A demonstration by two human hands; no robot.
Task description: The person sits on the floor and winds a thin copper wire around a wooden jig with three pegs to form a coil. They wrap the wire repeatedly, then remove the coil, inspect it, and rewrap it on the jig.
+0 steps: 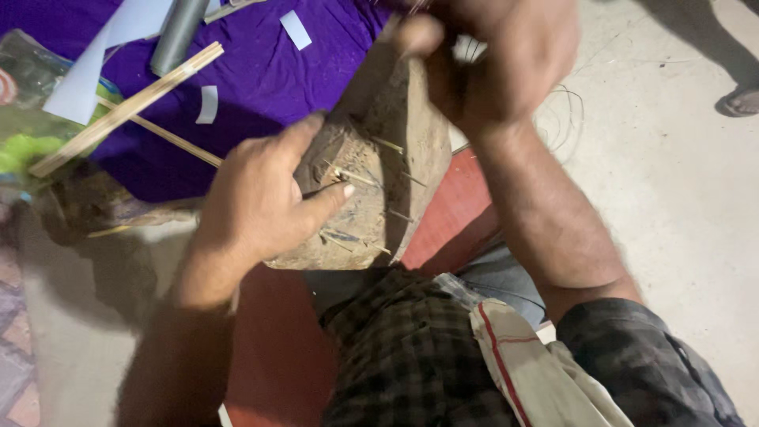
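Note:
A rough wooden block (pixel 395 150) stands on a red surface (pixel 451 213) in front of me, with several thin splinters lying on its worn top. My left hand (pixel 261 198) rests against the block's left side, its forefinger pressing a thin bamboo sliver (pixel 352 175) onto the top. My right hand (pixel 494 59) is raised above the block's far end, blurred, fingers closed around something I cannot make out.
A purple cloth (pixel 261 71) lies on the floor to the left with bamboo sticks (pixel 126 111), white paper pieces (pixel 87 79) and a grey tube (pixel 178 35). Thin wire (pixel 565 111) loops on the concrete floor. Another person's sandalled foot (pixel 739 101) is at the far right.

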